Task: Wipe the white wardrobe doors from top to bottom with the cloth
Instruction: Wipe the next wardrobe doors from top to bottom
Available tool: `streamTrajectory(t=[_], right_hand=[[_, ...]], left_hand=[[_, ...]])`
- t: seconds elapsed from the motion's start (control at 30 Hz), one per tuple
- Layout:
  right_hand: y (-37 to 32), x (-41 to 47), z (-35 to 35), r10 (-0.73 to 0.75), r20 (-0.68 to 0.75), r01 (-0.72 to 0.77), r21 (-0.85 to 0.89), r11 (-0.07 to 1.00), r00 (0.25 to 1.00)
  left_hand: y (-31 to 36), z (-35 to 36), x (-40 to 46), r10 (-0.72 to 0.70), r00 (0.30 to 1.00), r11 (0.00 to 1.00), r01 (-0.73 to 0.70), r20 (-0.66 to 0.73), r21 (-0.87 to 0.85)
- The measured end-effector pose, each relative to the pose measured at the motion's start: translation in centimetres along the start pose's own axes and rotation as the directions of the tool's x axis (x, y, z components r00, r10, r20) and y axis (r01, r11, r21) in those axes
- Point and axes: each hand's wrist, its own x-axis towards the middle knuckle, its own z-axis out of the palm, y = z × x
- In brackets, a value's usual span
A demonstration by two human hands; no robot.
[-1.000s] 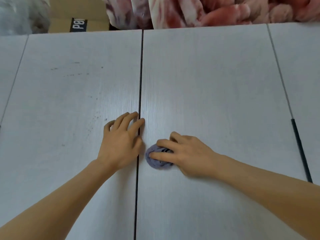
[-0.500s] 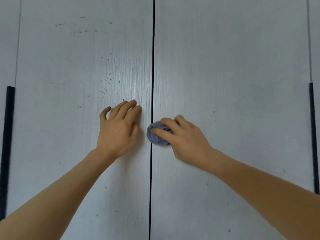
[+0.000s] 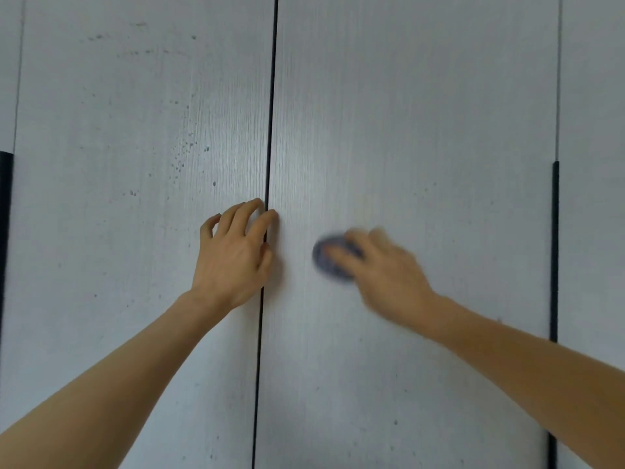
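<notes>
Two white wardrobe doors are seen in full, the left door (image 3: 135, 231) and the right door (image 3: 422, 130), divided by a dark vertical gap (image 3: 269, 130). One bluish cloth (image 3: 324, 260), blurred, is pressed against the right door near the gap by the right hand (image 3: 382, 272), fingers laid over it. The left hand (image 3: 233, 255) is spread on the left door, fingertips at the gap. Dark specks (image 3: 184, 154) are noted on the left door. Two dark vertical strips (image 3: 554, 248) are noted at the outer edges.

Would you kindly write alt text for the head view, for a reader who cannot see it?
A person's right hand, blurred by motion, presses a small grey-blue cloth against the right white wardrobe door. The left hand rests on the speckled left door, fingertips at the dark centre gap.
</notes>
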Motion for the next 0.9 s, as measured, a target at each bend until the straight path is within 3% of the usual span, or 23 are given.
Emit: streamTrajectory(t=[0.07, 0.1, 0.13, 0.2, 0.27, 0.37, 0.43, 0.5, 0.57, 0.63, 0.7, 0.77, 0.83, 0.9], right_hand=[[0.2, -3.1, -0.2, -0.379, 0.229, 0.384, 0.028, 0.923, 0.896], [1.0, -3.7, -0.8, -0.431, 0.282, 0.439, 0.04, 0.898, 0.857], [2.2, -3.7, -1.3, -0.408, 0.277, 0.415, 0.035, 0.909, 0.87], [4.6, -2.4, -2.6, -0.222, 0.161, 0.228, -0.019, 0.973, 0.962], [7.3, -0.1, -4.1, 0.033, -0.003, -0.033, -0.115, 0.993, 0.999], [9.9, 2.7, -5.6, 0.349, -0.181, -0.374, -0.127, 0.919, 0.919], [9.5, 2.4, -4.9, 0.442, -0.177, -0.458, -0.06, 0.887, 0.879], [8.0, 0.2, -3.7, 0.302, -0.144, -0.311, -0.041, 0.949, 0.942], [7.5, -3.4, -3.1, -0.051, -0.033, 0.047, -0.116, 0.992, 0.998], [8.7, -5.9, -3.8, -0.307, 0.103, 0.319, -0.14, 0.937, 0.946], [10.9, -6.1, -5.3, -0.333, 0.142, 0.355, -0.175, 0.918, 0.932], [13.2, -4.8, -6.7, -0.205, 0.098, 0.225, -0.265, 0.938, 0.974], [15.4, -3.2, -8.1, 0.06, -0.006, -0.059, -0.302, 0.951, 0.998], [16.9, -1.9, -9.5, 0.358, -0.088, -0.368, -0.255, 0.894, 0.93]], left_hand=[[1.1, 0.1, 0.2, 0.013, 1.0, 1.0, -0.013, 0.021, 0.013], [1.7, 0.1, 0.3, 0.023, 0.999, 1.0, -0.024, 0.026, 0.015], [2.4, 0.1, 0.4, 0.034, 0.999, 0.999, -0.034, 0.029, 0.013], [3.7, 0.3, 0.7, 0.062, 0.998, 0.998, -0.062, 0.025, 0.005], [5.1, 0.6, 1.2, 0.088, 0.996, 0.996, -0.088, 0.016, -0.006], [6.7, 1.0, 2.5, 0.093, 0.995, 0.995, -0.093, 0.017, -0.023], [7.5, 1.2, 3.1, 0.077, 0.997, 0.997, -0.077, 0.015, -0.03], [8.1, 1.5, 3.3, 0.072, 0.997, 0.997, -0.072, 0.014, -0.026], [9.0, 2.0, 3.3, 0.113, 0.994, 0.994, -0.113, 0.01, -0.008], [9.9, 2.6, 3.0, 0.185, 0.983, 0.982, -0.186, 0.014, 0.034], [11.0, 3.4, 2.6, 0.25, 0.968, 0.966, -0.252, 0.035, 0.062], [12.1, 4.0, 2.4, 0.261, 0.964, 0.961, -0.265, 0.054, 0.085], [12.9, 4.3, 2.7, 0.244, 0.968, 0.963, -0.248, 0.055, 0.1], [13.5, 4.5, 3.0, 0.238, 0.97, 0.966, -0.241, 0.044, 0.096]])
